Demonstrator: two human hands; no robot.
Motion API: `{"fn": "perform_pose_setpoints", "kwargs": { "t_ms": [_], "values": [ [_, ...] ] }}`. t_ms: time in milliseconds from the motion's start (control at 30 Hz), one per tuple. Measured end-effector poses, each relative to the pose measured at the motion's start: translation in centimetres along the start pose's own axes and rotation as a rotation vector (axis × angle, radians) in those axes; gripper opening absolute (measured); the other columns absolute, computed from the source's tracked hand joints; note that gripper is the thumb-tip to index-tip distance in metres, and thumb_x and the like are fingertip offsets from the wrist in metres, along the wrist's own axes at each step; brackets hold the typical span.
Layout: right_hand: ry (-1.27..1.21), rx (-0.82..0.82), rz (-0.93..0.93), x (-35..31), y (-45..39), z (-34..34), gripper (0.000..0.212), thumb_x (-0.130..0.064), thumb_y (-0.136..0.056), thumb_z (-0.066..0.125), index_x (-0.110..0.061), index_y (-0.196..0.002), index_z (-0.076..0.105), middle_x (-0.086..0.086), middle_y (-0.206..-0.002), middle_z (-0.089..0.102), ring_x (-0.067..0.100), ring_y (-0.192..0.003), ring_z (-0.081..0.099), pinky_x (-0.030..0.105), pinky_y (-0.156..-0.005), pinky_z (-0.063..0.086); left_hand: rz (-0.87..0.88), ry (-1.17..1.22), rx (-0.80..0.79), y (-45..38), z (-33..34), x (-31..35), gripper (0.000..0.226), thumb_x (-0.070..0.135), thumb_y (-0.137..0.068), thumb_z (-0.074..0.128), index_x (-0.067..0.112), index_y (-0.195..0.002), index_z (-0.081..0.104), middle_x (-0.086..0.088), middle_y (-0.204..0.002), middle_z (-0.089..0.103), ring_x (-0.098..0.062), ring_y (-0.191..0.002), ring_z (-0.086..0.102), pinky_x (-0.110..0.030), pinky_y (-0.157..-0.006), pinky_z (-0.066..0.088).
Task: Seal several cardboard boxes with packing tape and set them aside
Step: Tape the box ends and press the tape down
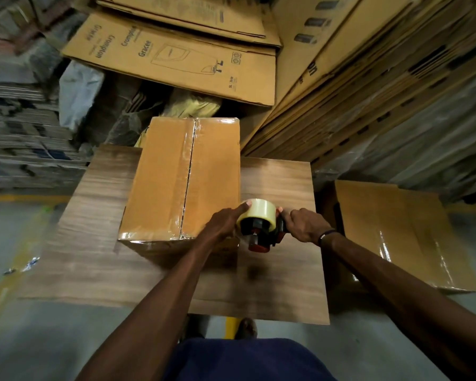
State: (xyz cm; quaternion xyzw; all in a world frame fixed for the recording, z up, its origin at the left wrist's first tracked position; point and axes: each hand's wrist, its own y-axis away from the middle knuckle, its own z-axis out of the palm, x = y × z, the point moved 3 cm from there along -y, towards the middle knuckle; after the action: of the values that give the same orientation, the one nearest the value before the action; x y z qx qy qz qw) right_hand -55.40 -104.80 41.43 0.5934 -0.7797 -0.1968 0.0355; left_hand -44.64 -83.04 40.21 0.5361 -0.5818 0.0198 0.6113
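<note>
Cardboard box point(182, 180) sits centre-far on the wooden table point(94, 243), flaps shut, clear tape along the centre seam; contents hidden. My left hand point(226, 221) rests at its near right corner, index finger out against the tape roll point(257, 213), probably steadying it. Right hand point(304, 225) is wrapped round the tape dispenser point(264, 235) handle. Far right on the floor: another taped box point(402, 237), apparently already set aside.

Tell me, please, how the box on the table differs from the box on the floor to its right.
The box on the table sits on the wooden table, while the box on the floor lies lower, beside it. The table box has tape along its centre seam running away from the person; the floor box shows tape across its near part. The tape dispenser is at the table box, not the floor box. Both are plain brown cardboard, closed.
</note>
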Motion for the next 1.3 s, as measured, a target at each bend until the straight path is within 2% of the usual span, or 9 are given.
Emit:
{"fn": "perform_pose_setpoints", "kwargs": {
  "t_ms": [100, 300, 467, 633, 767, 867, 1033, 1200, 1300],
  "values": [
    [0.043, -0.003, -0.003, 0.5, -0.2, 0.3, 0.066, -0.054, -0.11, 0.015, -0.011, -0.103, 0.064, 0.02, -0.101, 0.069, 0.036, -0.092, 0.064, 0.04, -0.075, 0.047, 0.017, -0.037, 0.012, 0.0, 0.2, -0.2, 0.111, 0.104, -0.057, 0.043, 0.016, -0.122, 0.065, -0.012, -0.115, 0.07, -0.03, -0.094, 0.07, -0.052, -0.094, 0.056],
    [-0.017, 0.178, 0.129, 2.2, 0.5, 2.3, 0.089, -0.074, -0.095, -0.004, -0.015, -0.084, 0.062, 0.016, -0.088, 0.067, 0.037, -0.082, 0.063, 0.045, -0.071, 0.052, 0.05, -0.098, -0.013, 0.5, -0.1, 0.3, 0.111, 0.104, -0.057, 0.046, 0.013, -0.119, 0.057, -0.009, -0.109, 0.069, -0.027, -0.095, 0.069, -0.047, -0.093, 0.055],
    [-0.167, 0.367, 0.374, 3.3, 3.0, 4.8, 0.078, -0.068, -0.101, 0.01, -0.014, -0.073, 0.059, 0.008, -0.07, 0.062, 0.028, -0.063, 0.057, 0.036, -0.057, 0.046, 0.107, -0.187, -0.001, 0.3, -0.6, -0.2, 0.094, 0.097, -0.076, 0.037, 0.011, -0.11, 0.055, -0.01, -0.099, 0.07, -0.029, -0.091, 0.066, -0.044, -0.093, 0.052],
    [-0.302, 0.323, 0.469, 3.4, 3.5, 9.8, 0.055, -0.048, -0.107, 0.027, -0.005, -0.102, 0.06, 0.021, -0.101, 0.066, 0.041, -0.096, 0.064, 0.043, -0.073, 0.046, 0.119, -0.31, 0.031, -0.3, -0.2, -1.2, 0.073, 0.087, -0.087, 0.04, 0.019, -0.111, 0.05, -0.006, -0.106, 0.066, -0.025, -0.094, 0.063, -0.039, -0.08, 0.05],
    [-0.353, 0.198, 0.515, 4.7, 2.1, 16.1, 0.059, -0.044, -0.095, 0.022, -0.003, -0.114, 0.06, 0.022, -0.11, 0.061, 0.043, -0.104, 0.059, 0.046, -0.082, 0.045, 0.134, -0.399, 0.076, -0.8, 0.3, -1.5, 0.054, 0.078, -0.092, 0.045, 0.025, -0.1, 0.047, -0.002, -0.103, 0.063, -0.024, -0.093, 0.061, -0.042, -0.088, 0.049],
    [-0.416, 0.136, 0.559, 4.2, 2.2, 17.3, 0.047, -0.035, -0.101, 0.034, 0.0, -0.119, 0.058, 0.023, -0.117, 0.059, 0.043, -0.109, 0.056, 0.044, -0.085, 0.043, 0.149, -0.427, 0.106, -1.2, 0.5, -1.6, 0.045, 0.071, -0.096, 0.047, 0.026, -0.096, 0.046, -0.001, -0.099, 0.062, -0.025, -0.093, 0.06, -0.043, -0.089, 0.047],
    [-0.464, 0.174, 0.483, 3.0, 3.1, 17.5, 0.056, -0.034, -0.092, 0.031, 0.008, -0.111, 0.063, 0.03, -0.11, 0.059, 0.048, -0.105, 0.055, 0.049, -0.088, 0.043, 0.165, -0.433, 0.127, -1.5, 0.5, -1.9, 0.043, 0.07, -0.096, 0.047, 0.026, -0.097, 0.046, 0.001, -0.096, 0.063, -0.023, -0.09, 0.06, -0.046, -0.091, 0.047],
    [-0.609, 0.233, 0.482, 3.1, 3.4, 17.8, 0.018, -0.012, -0.101, 0.06, 0.005, -0.099, 0.066, 0.029, -0.111, 0.06, 0.046, -0.106, 0.055, 0.046, -0.089, 0.04, 0.176, -0.449, 0.143, -1.5, 0.6, -2.0, 0.036, 0.064, -0.1, 0.047, 0.028, -0.095, 0.046, 0.002, -0.094, 0.064, -0.02, -0.087, 0.059, -0.045, -0.091, 0.044],
    [-0.67, 0.241, 0.459, 3.5, 3.6, 17.8, 0.014, -0.011, -0.098, 0.065, 0.004, -0.096, 0.065, 0.028, -0.106, 0.062, 0.045, -0.103, 0.058, 0.042, -0.083, 0.039, 0.179, -0.433, 0.123, -1.5, 0.5, -2.1, 0.034, 0.063, -0.1, 0.047, 0.028, -0.098, 0.047, 0.002, -0.097, 0.065, -0.022, -0.092, 0.06, -0.045, -0.094, 0.045]
  ]
}}
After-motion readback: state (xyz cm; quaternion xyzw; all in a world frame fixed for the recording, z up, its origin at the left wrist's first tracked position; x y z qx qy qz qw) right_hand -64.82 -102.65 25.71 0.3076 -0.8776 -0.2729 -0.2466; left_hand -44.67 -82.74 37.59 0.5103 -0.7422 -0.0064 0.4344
